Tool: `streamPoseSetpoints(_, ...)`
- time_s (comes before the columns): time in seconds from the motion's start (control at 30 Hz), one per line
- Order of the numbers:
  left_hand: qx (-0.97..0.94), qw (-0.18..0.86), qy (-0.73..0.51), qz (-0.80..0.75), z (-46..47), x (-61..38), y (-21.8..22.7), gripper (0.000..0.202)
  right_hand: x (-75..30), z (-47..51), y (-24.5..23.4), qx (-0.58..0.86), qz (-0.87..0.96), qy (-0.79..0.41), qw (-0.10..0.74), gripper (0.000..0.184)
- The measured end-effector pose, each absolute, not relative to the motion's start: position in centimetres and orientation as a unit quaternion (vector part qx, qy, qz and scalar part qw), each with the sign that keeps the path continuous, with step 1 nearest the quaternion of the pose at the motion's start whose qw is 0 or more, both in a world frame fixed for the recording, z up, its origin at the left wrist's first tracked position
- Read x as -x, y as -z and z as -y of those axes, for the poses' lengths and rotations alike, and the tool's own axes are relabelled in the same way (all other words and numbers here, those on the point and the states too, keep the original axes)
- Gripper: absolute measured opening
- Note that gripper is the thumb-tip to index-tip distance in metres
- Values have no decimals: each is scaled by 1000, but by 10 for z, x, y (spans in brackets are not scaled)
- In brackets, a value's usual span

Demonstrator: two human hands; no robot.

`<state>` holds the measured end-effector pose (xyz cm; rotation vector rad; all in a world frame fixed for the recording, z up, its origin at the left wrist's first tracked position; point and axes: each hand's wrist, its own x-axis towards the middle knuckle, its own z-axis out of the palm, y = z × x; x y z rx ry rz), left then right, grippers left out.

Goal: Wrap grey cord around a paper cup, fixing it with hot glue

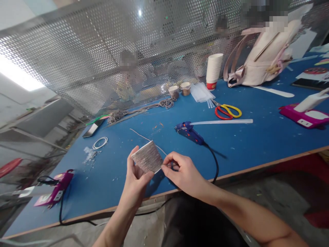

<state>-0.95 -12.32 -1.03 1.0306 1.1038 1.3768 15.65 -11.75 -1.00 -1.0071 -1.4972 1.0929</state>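
Note:
My left hand (137, 175) grips a paper cup (147, 157) wrapped in rows of grey-brown cord, tilted on its side above the table edge. The fingers curl behind it and the thumb presses near its lower rim. My right hand (180, 168) is closed in a pinch on the cord (161, 149) at the cup's right side. A loose length of that cord runs up and left behind the cup. Beyond my right hand lies a blue hot glue gun (189, 133), a long clear glue stick (223, 121) in its back end.
Red-and-yellow-handled scissors (227, 111), stacked paper cups (214, 71), two small wrapped cups (185, 88) and cord bundles (117, 116) lie toward the perforated metal screen (102, 61). A pink backpack (267, 56) stands back right. Magenta power strips (58, 188) sit at both sides of the blue table (123, 188).

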Motion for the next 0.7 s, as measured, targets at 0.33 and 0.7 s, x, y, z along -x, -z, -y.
streamPoseSetpoints(0.33,-445,511,-575,-459,122,10,10,82,-158,117,11,418,603,-462,498,6)
streamPoseSetpoints(0.7,-441,524,-573,-451,122,9,9,83,-158,119,12,408,614,-438,515,8)
